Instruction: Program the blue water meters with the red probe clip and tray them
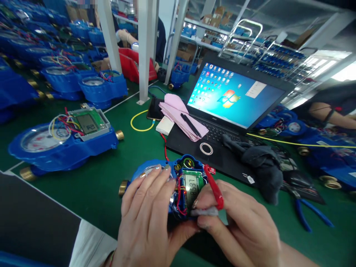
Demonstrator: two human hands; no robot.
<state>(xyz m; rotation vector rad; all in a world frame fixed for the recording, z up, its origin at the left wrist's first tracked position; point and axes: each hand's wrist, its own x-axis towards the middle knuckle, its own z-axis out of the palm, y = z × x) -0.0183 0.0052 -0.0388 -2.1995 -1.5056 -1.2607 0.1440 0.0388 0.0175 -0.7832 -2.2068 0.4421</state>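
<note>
A blue water meter (147, 165) with brass threaded ends lies on the green bench in front of me. Its electronics housing is uncovered, showing a green board with a lit-up digit display (191, 187) and red and yellow wires. My left hand (147, 218) grips the meter, fingers laid across the round dial and thumb along the near side. Between thumb and forefinger, my right hand (244, 217) pinches a small grey strip-like piece (205, 211) at the display's near edge. A red cable (213, 183) loops over the right fingers. The grey piece's far end is partly hidden.
Left of me lies another opened meter (69, 144); several more fill the back left. Behind stands a laptop (228, 100) with pink cloths (180, 115), a pen and a tape ring (206, 148). A dark cloth (261, 167) and blue-handled pliers (303, 211) lie right. Other people work nearby.
</note>
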